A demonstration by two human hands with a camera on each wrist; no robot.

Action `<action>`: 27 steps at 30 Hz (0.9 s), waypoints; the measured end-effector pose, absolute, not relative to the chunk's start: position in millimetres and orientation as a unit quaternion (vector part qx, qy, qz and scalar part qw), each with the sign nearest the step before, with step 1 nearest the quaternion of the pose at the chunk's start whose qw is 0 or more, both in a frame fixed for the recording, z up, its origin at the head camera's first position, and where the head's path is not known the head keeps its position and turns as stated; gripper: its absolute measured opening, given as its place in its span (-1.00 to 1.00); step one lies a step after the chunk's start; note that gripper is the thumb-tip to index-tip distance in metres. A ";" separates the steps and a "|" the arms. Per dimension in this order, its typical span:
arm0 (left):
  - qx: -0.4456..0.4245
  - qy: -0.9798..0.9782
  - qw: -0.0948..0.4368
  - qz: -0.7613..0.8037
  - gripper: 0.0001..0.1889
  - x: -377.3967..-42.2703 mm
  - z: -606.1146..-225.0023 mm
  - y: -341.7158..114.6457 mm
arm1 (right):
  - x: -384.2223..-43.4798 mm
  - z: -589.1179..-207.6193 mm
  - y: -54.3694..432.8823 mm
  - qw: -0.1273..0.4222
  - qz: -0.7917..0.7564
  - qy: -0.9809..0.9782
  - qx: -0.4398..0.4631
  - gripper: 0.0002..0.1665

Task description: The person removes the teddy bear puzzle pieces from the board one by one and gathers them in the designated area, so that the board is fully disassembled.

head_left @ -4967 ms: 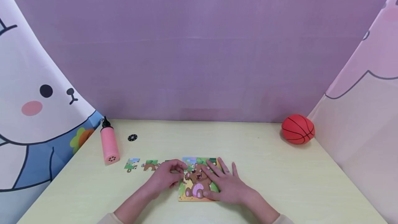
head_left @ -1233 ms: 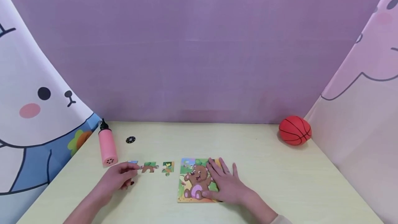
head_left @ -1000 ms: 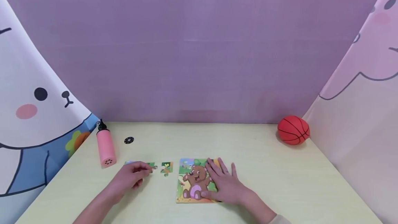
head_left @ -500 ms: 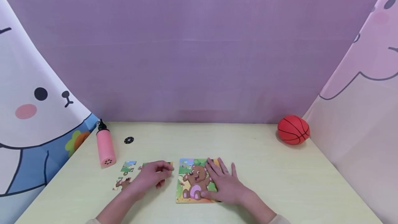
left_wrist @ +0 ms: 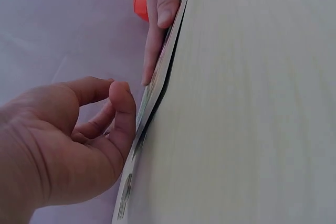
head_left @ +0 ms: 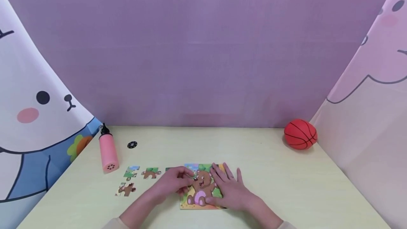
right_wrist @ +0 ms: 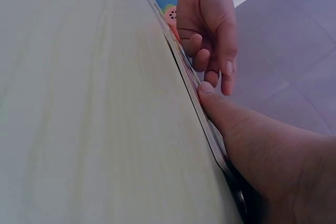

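Note:
A bear jigsaw puzzle in a flat square board lies at the table's front middle. My right hand rests flat on its right part with fingers spread, hiding that side. My left hand is over the board's left edge, fingers loosely bent and thumb near the index finger; nothing shows between them. In the left wrist view the left hand's fingers are right at the board's edge. To the left lie loose puzzle pieces: a green-blue one, a brown-green one and a brown one. Another is mostly hidden behind the left hand.
A pink hand pump with a black nozzle lies at the table's left. Beside it is a black round chip. A red toy basketball sits at the back right. Purple cloth hangs behind the table.
The brown piece now lies at the lower left, where none lay five seconds ago. After being near the loose pieces, my left hand has moved right to the board. The right hand stays put.

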State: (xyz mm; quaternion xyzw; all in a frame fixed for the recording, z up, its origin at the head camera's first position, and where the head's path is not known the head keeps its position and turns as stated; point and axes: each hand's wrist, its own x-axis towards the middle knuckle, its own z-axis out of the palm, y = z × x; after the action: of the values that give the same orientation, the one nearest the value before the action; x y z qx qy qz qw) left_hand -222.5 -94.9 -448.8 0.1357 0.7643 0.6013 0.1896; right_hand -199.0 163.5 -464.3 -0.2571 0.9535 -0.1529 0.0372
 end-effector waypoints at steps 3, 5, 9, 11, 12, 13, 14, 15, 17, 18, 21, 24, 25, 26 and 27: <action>0.142 0.758 0.200 0.605 -0.69 -223.0 -450.4 -87.3 | -198.3 -464.1 163.7 0.037 -0.155 0.953 -0.258 0.18; 0.146 0.756 0.201 0.605 -0.68 -223.4 -450.6 -82.2 | -197.8 -463.8 163.9 0.037 -0.156 0.953 -0.258 0.18; 0.157 0.766 0.191 0.594 -0.65 -223.8 -450.9 -74.5 | -197.1 -463.1 163.9 0.036 -0.161 0.951 -0.261 0.17; 0.162 0.775 0.186 0.582 -0.65 -224.1 -450.9 -72.7 | -196.9 -462.4 163.9 0.038 -0.163 0.951 -0.261 0.16; 0.165 0.779 0.186 0.576 -0.64 -224.4 -450.9 -72.2 | -197.0 -462.3 164.0 0.039 -0.163 0.951 -0.261 0.16; 0.167 0.782 0.186 0.571 -0.64 -224.5 -450.5 -72.0 | -197.1 -462.2 164.0 0.040 -0.163 0.951 -0.261 0.16; 0.168 0.786 0.186 0.565 -0.64 -224.9 -450.3 -71.6 | -197.3 -461.9 164.0 0.042 -0.163 0.951 -0.261 0.17; 0.170 0.791 0.185 0.558 -0.63 -225.0 -449.7 -71.1 | -197.6 -461.8 164.0 0.043 -0.163 0.951 -0.260 0.17; 0.174 0.798 0.184 0.546 -0.60 -225.1 -448.7 -70.4 | -198.1 -461.8 164.2 0.045 -0.163 0.951 -0.260 0.17; 0.177 0.801 0.183 0.542 -0.58 -225.0 -448.1 -69.7 | -198.3 -461.8 164.3 0.046 -0.163 0.951 -0.260 0.17; 0.185 0.811 0.181 0.525 -0.50 -224.2 -446.6 -67.7 | -198.2 -461.7 164.3 0.044 -0.164 0.951 -0.260 0.17; 0.191 0.817 0.181 0.513 -0.45 -223.1 -445.2 -65.5 | -197.5 -461.6 164.1 0.043 -0.164 0.950 -0.261 0.17; 0.191 0.820 0.180 0.509 -0.44 -222.9 -445.0 -64.7 | -197.4 -461.7 164.0 0.042 -0.164 0.950 -0.262 0.17; 0.190 0.820 0.181 0.509 -0.44 -222.6 -445.0 -64.1 | -197.2 -461.8 164.0 0.042 -0.164 0.950 -0.262 0.17; 0.189 0.820 0.182 0.509 -0.44 -222.5 -445.0 -63.5 | -197.1 -461.9 164.0 0.041 -0.164 0.950 -0.262 0.17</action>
State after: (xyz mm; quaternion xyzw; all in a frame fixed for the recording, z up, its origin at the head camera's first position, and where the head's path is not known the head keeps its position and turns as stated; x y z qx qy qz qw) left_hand -222.5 -63.5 -445.0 0.1895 0.8196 0.5092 0.1816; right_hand -197.1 164.0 -461.9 -0.2622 0.9502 -0.1635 0.0408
